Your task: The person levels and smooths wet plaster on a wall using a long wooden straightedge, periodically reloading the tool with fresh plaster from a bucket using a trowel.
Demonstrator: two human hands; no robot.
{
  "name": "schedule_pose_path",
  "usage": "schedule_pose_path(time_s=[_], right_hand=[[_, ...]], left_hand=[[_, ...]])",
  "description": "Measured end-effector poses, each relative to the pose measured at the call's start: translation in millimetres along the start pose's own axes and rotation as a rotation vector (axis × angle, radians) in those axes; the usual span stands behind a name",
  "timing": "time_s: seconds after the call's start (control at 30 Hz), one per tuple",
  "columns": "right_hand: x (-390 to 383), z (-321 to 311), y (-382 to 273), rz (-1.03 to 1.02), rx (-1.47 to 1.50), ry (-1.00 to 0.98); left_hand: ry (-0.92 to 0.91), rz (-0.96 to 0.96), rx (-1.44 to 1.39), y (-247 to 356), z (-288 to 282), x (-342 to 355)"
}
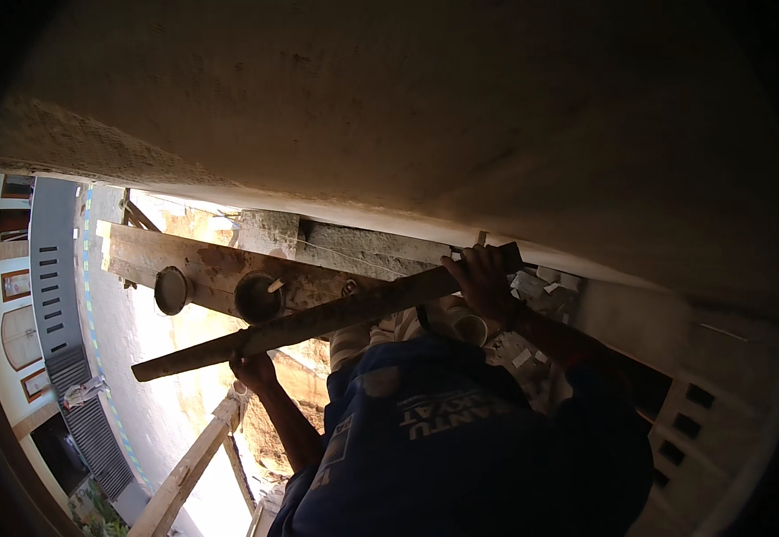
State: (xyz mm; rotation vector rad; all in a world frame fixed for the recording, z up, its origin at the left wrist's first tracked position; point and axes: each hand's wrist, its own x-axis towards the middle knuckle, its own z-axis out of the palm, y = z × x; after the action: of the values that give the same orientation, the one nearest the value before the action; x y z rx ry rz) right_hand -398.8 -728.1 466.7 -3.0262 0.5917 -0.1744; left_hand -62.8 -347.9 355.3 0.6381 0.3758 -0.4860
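A long, dark, straight board (344, 313) slants across in front of my body, its left end lower in the picture than its right. My left hand (252, 369) is closed on its lower edge, left of the middle. Near the other end, my right hand (483, 282) grips it with the fingers over the upper edge. Beyond the board is a plastered wall surface (389, 116), mostly in shadow. A dark round bucket (258, 309) stands just past the board, with a pale handle (276, 285) showing in it. Left of it is a second round bucket (172, 292).
Both buckets stand on a stained scaffold plank (206, 259). A wooden pole (183, 470) rises at lower left. Far below lie a bright street (112, 358) and a building with a dark gate (94, 412). Broken rubble (532, 286) lies below my right hand.
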Motion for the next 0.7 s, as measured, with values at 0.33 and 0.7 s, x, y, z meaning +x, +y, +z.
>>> schedule_pose_path(time_s=[0.33, 0.7], right_hand=[[-10.8, -1.5, 17.1, -0.153, 0.014, -0.141], [-23.3, -9.6, 42.4, -0.250, 0.037, -0.085]], left_hand=[[0.210, 0.171, -0.104, -22.1, -51.6, -69.5], [0.143, 0.284, -0.079, -43.5, -132.2, -104.0]])
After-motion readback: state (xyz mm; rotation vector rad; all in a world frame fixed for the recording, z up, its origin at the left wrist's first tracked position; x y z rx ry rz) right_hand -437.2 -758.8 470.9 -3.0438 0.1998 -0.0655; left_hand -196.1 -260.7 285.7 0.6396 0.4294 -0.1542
